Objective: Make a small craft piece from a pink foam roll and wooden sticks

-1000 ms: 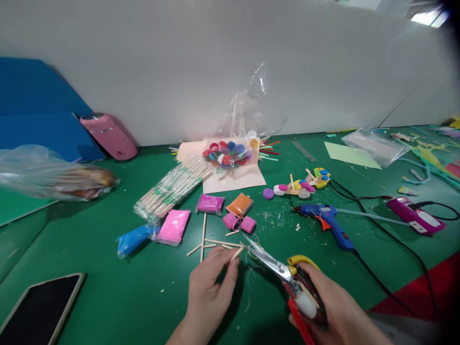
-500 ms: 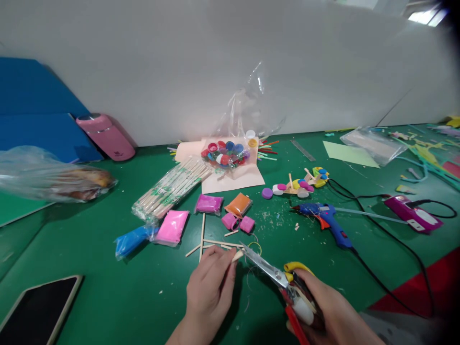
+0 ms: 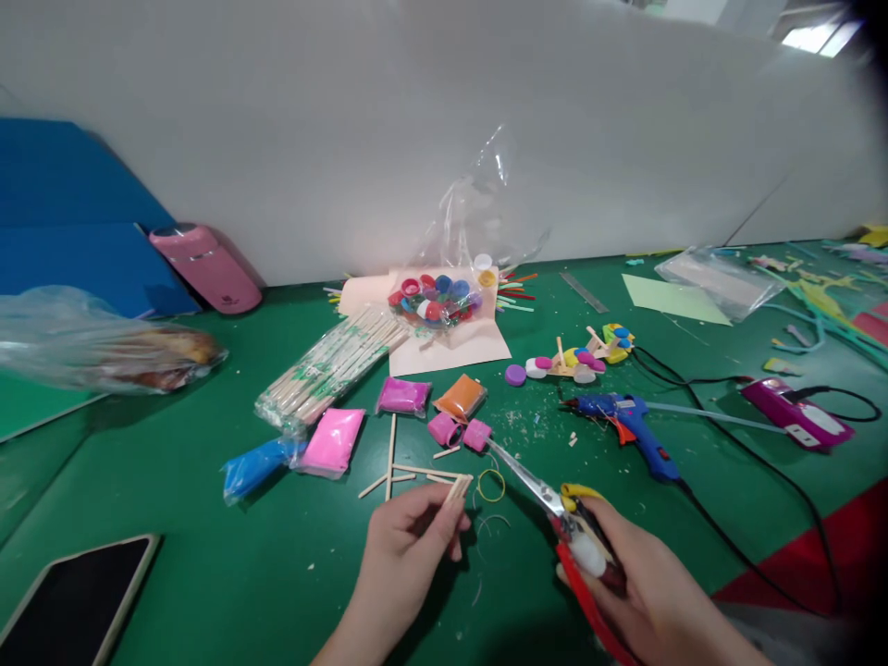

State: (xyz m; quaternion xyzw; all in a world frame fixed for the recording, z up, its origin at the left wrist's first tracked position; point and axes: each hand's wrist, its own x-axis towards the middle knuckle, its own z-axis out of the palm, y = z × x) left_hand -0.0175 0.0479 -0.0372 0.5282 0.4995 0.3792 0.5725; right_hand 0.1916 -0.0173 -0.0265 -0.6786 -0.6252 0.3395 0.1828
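Observation:
Pinched between the fingers of my left hand [image 3: 413,550] are short wooden sticks [image 3: 456,490], their pale ends pointing up. My right hand [image 3: 635,564] is wrapped round scissors [image 3: 531,486] with one yellow and one red handle. A white rounded piece also shows within that grip. The blades look closed and their tips lie by a pink cylinder [image 3: 477,435], apart from the sticks. Just beyond my left hand, several loose wooden sticks [image 3: 390,453] cross one another on the table. A yellow rubber band [image 3: 492,486] lies between the hands.
Clay packets, pink [image 3: 333,442] and orange [image 3: 461,398], lie ahead, near bagged chopsticks [image 3: 329,365]. At right are a blue glue gun [image 3: 617,407], its cable and a purple power strip [image 3: 797,412]. A phone [image 3: 76,606] lies front left; a pink bottle [image 3: 208,268] leans on the wall.
The scissors have drawn away from the sticks, their tips now up and to the right. My left hand has turned, showing the stick ends more clearly.

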